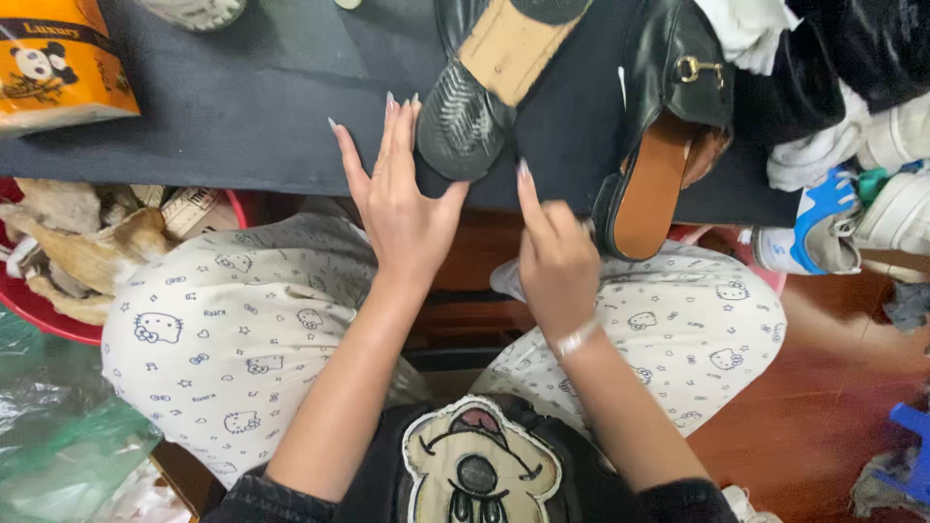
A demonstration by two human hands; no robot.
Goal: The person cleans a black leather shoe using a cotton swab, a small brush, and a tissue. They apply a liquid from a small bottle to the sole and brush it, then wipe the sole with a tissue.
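- The left hand (402, 208) is spread flat, fingers long and open, at the front edge of the dark table (242, 107).
- Its fingertips are just beside the heel of the upturned shoe (484, 77); I cannot tell if they touch it.
- This shoe lies sole up on the table, with a tan middle part and a black ribbed heel that points to the person.
- The right hand (554, 257) is loosely curled, one finger stretched up toward the table edge; it holds nothing that I can see.
- This hand is between the two shoes, and its knuckles are just beside the loafer (668, 116).
- The loafer is black with a gold buckle and a tan insole; it lies tilted on the table edge and hangs partly over it.
- A bracelet (576, 339) is on the right wrist.
- An orange pack (58, 63) lies on the table at the far left.
- A red basin (44, 310) with brownish scraps stands under the table on the left.
- White sneakers (862, 213) lie on the right.
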